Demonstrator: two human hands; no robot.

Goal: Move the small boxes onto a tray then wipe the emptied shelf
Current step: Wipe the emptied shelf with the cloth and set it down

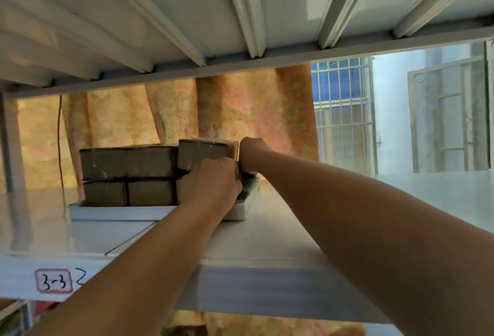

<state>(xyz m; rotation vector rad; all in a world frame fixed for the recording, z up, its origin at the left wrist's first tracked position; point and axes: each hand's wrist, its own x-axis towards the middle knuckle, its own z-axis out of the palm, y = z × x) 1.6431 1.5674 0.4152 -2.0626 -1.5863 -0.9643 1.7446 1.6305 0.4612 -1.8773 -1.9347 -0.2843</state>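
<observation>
Hands at boxes (128, 162): left hand (211, 184) grips one, right hand (251, 152) unclear; shelf label (53, 281) reads "3-3".

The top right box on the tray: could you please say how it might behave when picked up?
The top right box is probably stiff: its cardboard edges look square and glossy tape wraps it. That tape may make it slippery. Stacked in a second layer above the tray, it could tip if pushed.

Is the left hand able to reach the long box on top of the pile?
Probably yes. The left hand is at the pile, close beside the long box, and nothing stands between them.
</observation>
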